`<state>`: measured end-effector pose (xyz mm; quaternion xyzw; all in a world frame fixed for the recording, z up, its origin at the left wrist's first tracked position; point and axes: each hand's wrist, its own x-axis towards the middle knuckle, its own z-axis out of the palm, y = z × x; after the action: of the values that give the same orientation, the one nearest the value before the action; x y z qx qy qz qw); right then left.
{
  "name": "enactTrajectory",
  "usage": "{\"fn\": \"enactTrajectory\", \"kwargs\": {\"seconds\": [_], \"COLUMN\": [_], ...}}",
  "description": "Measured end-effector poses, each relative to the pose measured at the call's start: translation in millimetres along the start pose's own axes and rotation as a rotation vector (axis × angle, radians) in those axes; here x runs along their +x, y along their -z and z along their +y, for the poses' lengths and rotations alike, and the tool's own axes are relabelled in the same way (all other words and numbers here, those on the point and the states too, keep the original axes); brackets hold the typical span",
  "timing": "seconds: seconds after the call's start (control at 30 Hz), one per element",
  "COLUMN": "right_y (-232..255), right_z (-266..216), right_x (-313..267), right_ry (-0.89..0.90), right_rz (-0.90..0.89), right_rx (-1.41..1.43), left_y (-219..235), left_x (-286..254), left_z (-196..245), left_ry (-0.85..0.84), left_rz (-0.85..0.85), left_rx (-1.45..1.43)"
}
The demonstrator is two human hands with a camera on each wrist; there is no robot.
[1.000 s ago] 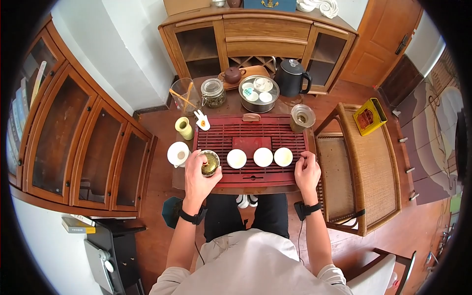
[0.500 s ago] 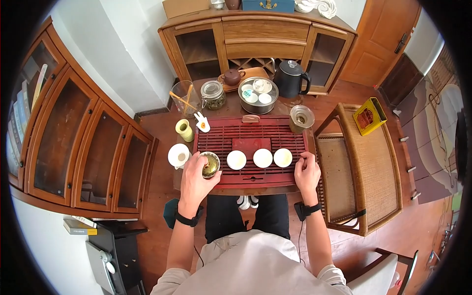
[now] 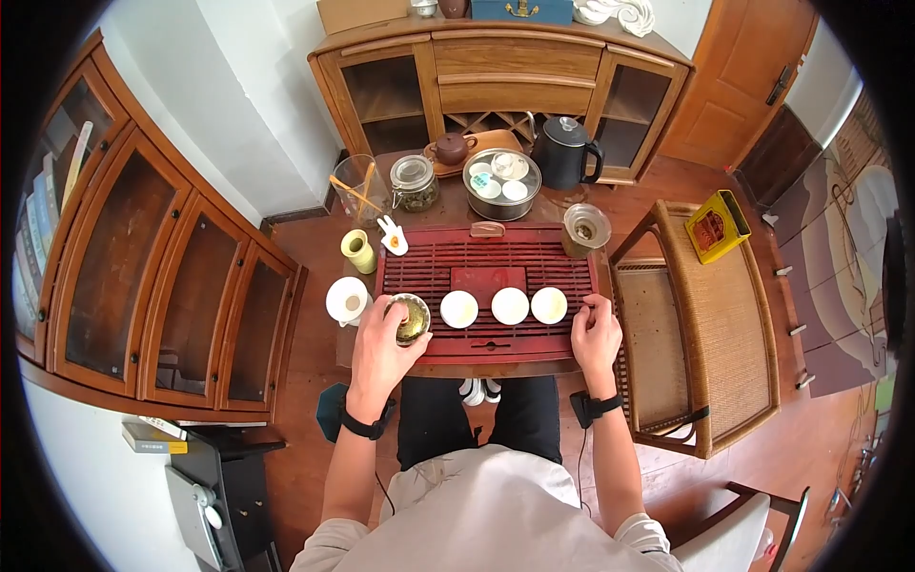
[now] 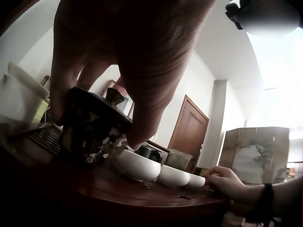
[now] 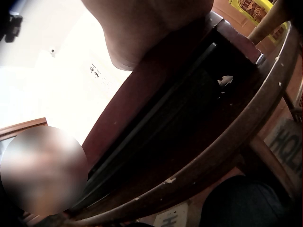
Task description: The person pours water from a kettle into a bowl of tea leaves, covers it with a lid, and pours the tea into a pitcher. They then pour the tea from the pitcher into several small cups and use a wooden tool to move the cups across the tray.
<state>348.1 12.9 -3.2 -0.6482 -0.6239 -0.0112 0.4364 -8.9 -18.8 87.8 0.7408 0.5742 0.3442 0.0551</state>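
In the head view, my left hand (image 3: pixel 383 341) grips a lidded tea bowl, a gaiwan (image 3: pixel 415 322), at the near left corner of a red slatted tea tray (image 3: pixel 553 346). One finger reaches over its lid. The left wrist view shows the gaiwan (image 4: pixel 90 130) as dark and patterned, with fingers and thumb on opposite sides below the lid knob (image 4: pixel 114 96). Three white cups (image 3: pixel 510 306) stand in a row to its right. My right hand (image 3: pixel 597 336) rests at the tray's right edge, fingers loosely curled, holding nothing; the right wrist view shows only part of it (image 5: pixel 151 28).
A white pitcher (image 3: pixel 346 298) and a green vase (image 3: pixel 357 250) stand left of the tray. A glass strainer cup (image 3: pixel 585 229) sits by its far right corner. Behind are a tea jar (image 3: pixel 414 181), a round pot (image 3: pixel 501 186) and a black kettle (image 3: pixel 564 153). A rattan cart (image 3: pixel 739 324) is right.
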Motion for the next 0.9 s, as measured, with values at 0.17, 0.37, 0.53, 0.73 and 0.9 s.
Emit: {"fn": "enactTrajectory", "kwargs": {"seconds": [0.17, 0.37, 0.53, 0.73, 0.9], "right_y": [-1.6, -1.4, -0.5, -0.3, 0.4], "right_z": [2.9, 2.4, 1.4, 1.0, 0.0], "right_x": [-1.0, -0.6, -0.5, -0.4, 0.3], "right_ry": [0.009, 0.010, -0.001, 0.005, 0.022], "right_rz": [0.002, 0.004, -0.012, -0.001, 0.004], "right_rx": [0.000, 0.006, 0.005, 0.004, -0.003], "left_y": [2.0, -3.2, -12.2, -11.8, -16.8], "left_x": [-3.5, -3.8, -7.6, -9.2, -9.7], "left_z": [2.3, 3.1, -4.7, -1.3, -8.4], "left_ry": [-0.005, 0.049, 0.052, 0.064, 0.029], "left_rz": [-0.009, -0.024, 0.020, 0.043, 0.056], "left_rx": [-0.033, -0.071, -0.064, -0.038, -0.045]}}
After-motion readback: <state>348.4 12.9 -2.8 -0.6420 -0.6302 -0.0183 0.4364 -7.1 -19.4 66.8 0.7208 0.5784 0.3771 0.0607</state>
